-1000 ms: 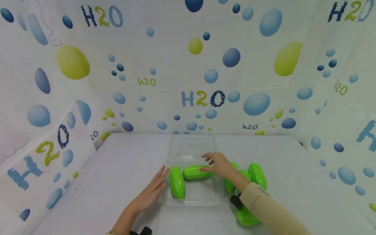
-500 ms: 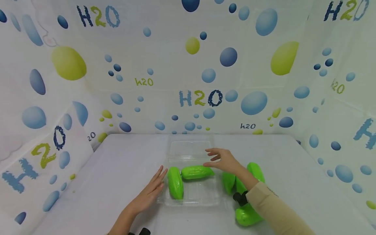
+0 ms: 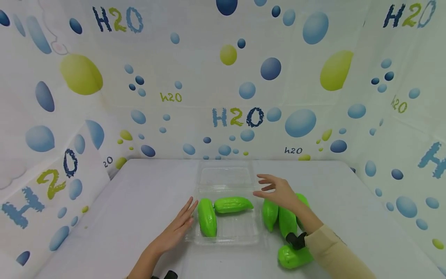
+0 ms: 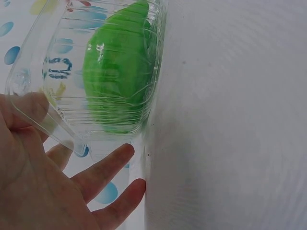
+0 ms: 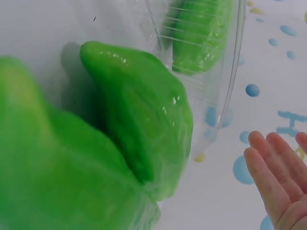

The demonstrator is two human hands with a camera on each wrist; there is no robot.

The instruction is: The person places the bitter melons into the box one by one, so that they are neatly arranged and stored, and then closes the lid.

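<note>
A clear plastic clamshell box (image 3: 240, 241) lies with its lid (image 3: 225, 176) folded back. Inside, one glossy green cucumber-like vegetable (image 3: 207, 218) stands lengthwise along the left wall, and another (image 3: 232, 205) lies crosswise at the back. My left hand (image 3: 174, 229) rests against the box's left side with fingers extended. In the left wrist view, some fingers pass behind the box's clear rim (image 4: 29, 115). My right hand (image 3: 280, 193) hovers by the back right corner of the box, thumb and fingers apart, holding nothing. Below it sits a green vegetable (image 3: 270, 214) outside the box.
Several similar vegetables are grouped right of the box, including one (image 3: 287, 223) partly under the right forearm and another (image 3: 292, 257) nearer the front. A white cloth-covered table (image 3: 139, 209) lies beneath, with a bubble-printed curtain (image 3: 195, 66) behind and at both sides.
My right hand has released the crosswise vegetable in the box and moved right and slightly up, away from it. My left hand stays at the box's left side.
</note>
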